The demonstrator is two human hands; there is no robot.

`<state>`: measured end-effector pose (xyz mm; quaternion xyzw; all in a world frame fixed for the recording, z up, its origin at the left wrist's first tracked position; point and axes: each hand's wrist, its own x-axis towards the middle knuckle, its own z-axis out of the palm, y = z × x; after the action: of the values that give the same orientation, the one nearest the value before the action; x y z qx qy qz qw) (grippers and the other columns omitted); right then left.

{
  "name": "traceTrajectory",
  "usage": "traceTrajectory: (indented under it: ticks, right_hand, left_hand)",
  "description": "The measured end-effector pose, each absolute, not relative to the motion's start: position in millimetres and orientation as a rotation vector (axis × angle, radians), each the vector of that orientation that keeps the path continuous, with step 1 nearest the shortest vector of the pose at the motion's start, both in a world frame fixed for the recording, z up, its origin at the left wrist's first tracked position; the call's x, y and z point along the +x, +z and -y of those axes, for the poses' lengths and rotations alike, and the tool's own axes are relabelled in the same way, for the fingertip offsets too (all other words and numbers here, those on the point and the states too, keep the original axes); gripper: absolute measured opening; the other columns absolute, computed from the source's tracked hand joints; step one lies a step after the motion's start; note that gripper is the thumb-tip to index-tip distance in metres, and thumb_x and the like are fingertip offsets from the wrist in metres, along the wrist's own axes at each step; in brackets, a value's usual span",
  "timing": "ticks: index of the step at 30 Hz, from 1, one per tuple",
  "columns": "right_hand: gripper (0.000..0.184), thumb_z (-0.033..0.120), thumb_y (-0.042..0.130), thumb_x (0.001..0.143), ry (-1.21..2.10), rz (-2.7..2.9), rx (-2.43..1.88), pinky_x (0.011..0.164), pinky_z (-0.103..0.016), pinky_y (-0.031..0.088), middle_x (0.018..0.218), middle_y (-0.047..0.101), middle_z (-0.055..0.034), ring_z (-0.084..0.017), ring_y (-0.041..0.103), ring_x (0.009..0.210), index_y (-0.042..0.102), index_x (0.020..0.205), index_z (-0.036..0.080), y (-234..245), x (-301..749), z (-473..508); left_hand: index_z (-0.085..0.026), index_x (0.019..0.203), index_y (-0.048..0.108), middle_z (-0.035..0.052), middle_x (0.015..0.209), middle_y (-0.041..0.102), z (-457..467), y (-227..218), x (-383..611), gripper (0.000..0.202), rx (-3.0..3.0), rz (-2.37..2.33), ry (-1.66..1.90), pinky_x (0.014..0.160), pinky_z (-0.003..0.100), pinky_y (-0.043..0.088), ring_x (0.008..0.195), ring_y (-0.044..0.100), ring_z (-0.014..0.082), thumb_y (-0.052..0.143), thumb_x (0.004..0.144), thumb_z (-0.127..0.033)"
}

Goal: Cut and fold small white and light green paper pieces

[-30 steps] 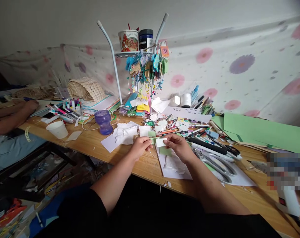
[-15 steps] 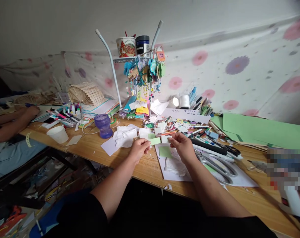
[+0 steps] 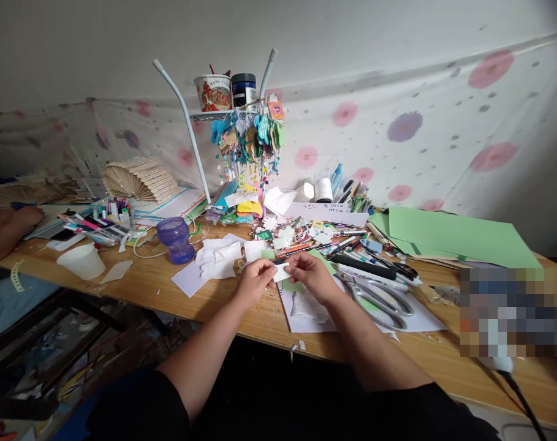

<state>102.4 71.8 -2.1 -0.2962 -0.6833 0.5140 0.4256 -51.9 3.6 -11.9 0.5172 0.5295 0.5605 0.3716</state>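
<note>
My left hand and my right hand meet above the table's front part, fingers closed. Between them both pinch a small white paper piece by its two ends. Light green paper shows just behind my right hand, and another green scrap lies beyond my fingers. Under my right hand is a white sheet with crumpled white tissue on it. Large grey-handled scissors lie right of my right forearm. More crumpled white tissue lies beyond my left hand.
A purple cup and a white tub stand left. Pens and paper bits heap up behind my hands. Green card sheets lie at the right. Hanging ornaments dangle from a rack. Another person's hand is far left.
My hands have come together. The light green piece that was in my left hand no longer shows there; both hands now hold the white piece. The view has shifted right.
</note>
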Motion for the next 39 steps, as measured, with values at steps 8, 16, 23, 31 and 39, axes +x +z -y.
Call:
traceTrajectory:
  ticks: [8, 16, 23, 31, 39]
  right_hand:
    - [0.029, 0.043, 0.049, 0.082, 0.791, 1.971, -1.041, 0.057, -0.032, 0.046, 0.071, 0.067, -0.0054, -0.019, 0.059, 0.060, 0.067, 0.079, 0.020, -7, 116, -109]
    - [0.027, 0.030, 0.056, 0.086, 0.474, 2.521, -1.012, 0.087, -0.042, 0.047, 0.117, 0.059, -0.0099, -0.022, 0.057, 0.101, 0.059, 0.110, 0.018, 5, 41, -135]
    - [0.020, 0.034, 0.064, 0.079, 0.730, 2.358, -0.868, 0.068, -0.032, 0.051, 0.081, 0.066, -0.0048, -0.017, 0.062, 0.073, 0.064, 0.082, 0.015, 13, 49, -140]
    - [0.028, 0.046, 0.061, 0.074, 1.029, 1.991, -0.663, 0.056, -0.030, 0.046, 0.066, 0.062, -0.0012, -0.015, 0.055, 0.059, 0.066, 0.079, 0.018, 19, 100, -102]
    - [0.026, 0.043, 0.070, 0.066, 0.994, 1.819, -0.753, 0.051, -0.026, 0.038, 0.059, 0.055, 0.0010, -0.014, 0.048, 0.054, 0.062, 0.073, 0.020, -9, 92, -85]
  left_hand:
    - [-0.018, 0.068, 0.051, -0.0036, 0.050, 0.057, -2, -8, -66, 0.018, 1.009, -1.551, 1.662, 0.040, 0.018, 0.034, 0.037, 0.047, 0.0074, 0.055, 0.072, -0.035]
    - [-0.019, 0.078, 0.050, -0.0065, 0.048, 0.052, -7, -10, -72, 0.020, 0.866, -1.545, 1.838, 0.038, 0.017, 0.032, 0.035, 0.045, 0.0068, 0.054, 0.074, -0.038]
    - [-0.017, 0.083, 0.053, -0.0038, 0.055, 0.056, -8, -13, -77, 0.018, 0.803, -1.459, 1.867, 0.041, 0.016, 0.032, 0.039, 0.043, 0.0045, 0.053, 0.076, -0.034]
    - [-0.014, 0.073, 0.059, 0.0010, 0.062, 0.063, -5, -12, -65, 0.021, 0.986, -1.298, 1.599, 0.049, 0.020, 0.042, 0.047, 0.053, 0.0074, 0.062, 0.070, -0.035]
    - [-0.013, 0.075, 0.060, 0.0027, 0.061, 0.065, -4, -12, -62, 0.031, 0.987, -1.213, 1.457, 0.052, 0.024, 0.047, 0.049, 0.059, 0.0106, 0.071, 0.063, -0.039]
